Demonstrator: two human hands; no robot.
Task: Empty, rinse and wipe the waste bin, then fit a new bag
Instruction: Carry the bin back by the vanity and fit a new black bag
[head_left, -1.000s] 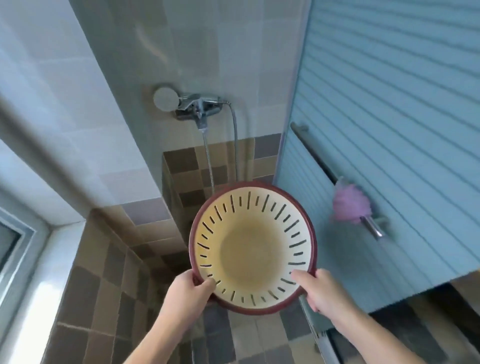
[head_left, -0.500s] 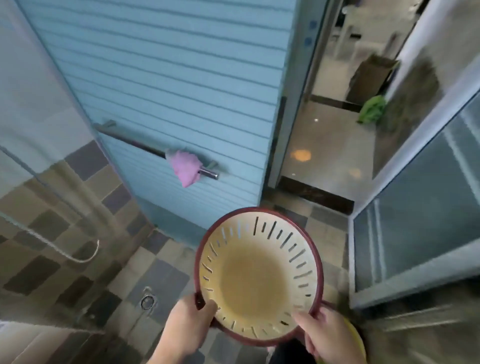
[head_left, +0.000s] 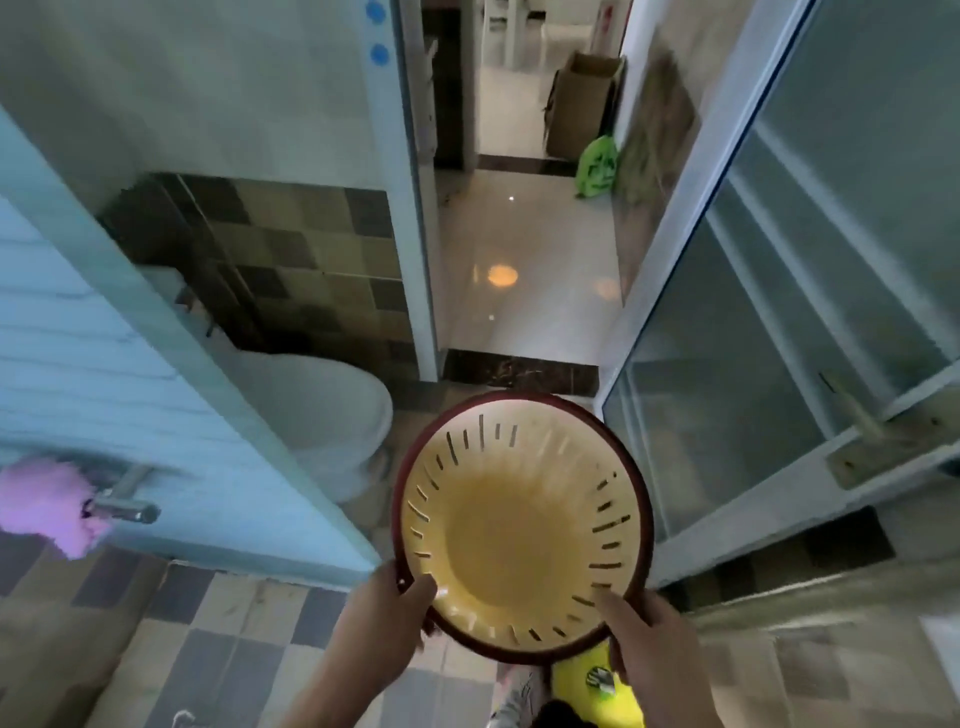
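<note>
I look down into a round waste bin (head_left: 519, 525), cream yellow inside with dark slits in its wall and a dark red rim. It looks empty. My left hand (head_left: 387, 623) grips the rim at the lower left, thumb inside the bin. On the lower right my right hand (head_left: 644, 654) holds the rim, thumb over the edge and fingers under it. The bin hangs in the air in front of me, above the tiled floor.
A white toilet (head_left: 332, 415) stands left of the bin behind a light blue partition (head_left: 156, 364) that carries a metal bar (head_left: 122, 506) and a pink puff (head_left: 47, 501). Ahead lies an open doorway with a glossy floor (head_left: 519, 270); a glass door (head_left: 769, 338) is at right. Something yellow (head_left: 597, 686) shows below the bin.
The view has swung right, from the running tap past the blue partition to the doorway. Both hands have kept their grip on the bin, which stays in front of me.
</note>
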